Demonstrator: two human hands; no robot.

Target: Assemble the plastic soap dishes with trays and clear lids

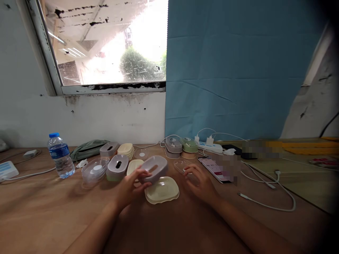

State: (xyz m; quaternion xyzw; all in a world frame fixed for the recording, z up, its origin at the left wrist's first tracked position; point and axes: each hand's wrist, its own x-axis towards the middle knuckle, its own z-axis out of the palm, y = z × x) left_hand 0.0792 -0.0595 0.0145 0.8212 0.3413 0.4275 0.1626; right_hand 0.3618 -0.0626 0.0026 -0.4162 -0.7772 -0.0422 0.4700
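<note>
My left hand [135,185] grips a greyish-mauve plastic box part [158,169] with an oval slot, holding it tilted by its left end. Just below it, a cream plastic tray [162,190] lies on the table. My right hand [200,181] hovers with fingers bent and apart over a clear plastic cover [180,165]; whether the fingertips touch it I cannot tell. To the left stand another cream tray [134,165], a slotted mauve box with a green base [118,165] and stacked clear covers [94,169].
Behind are a stack of cream trays [125,150], a mauve slotted box [109,149], a grey box [173,146] and a green box [189,146]. A water bottle [60,157] stands left. A phone [214,170], white cables [275,208] and a power strip [214,146] lie right.
</note>
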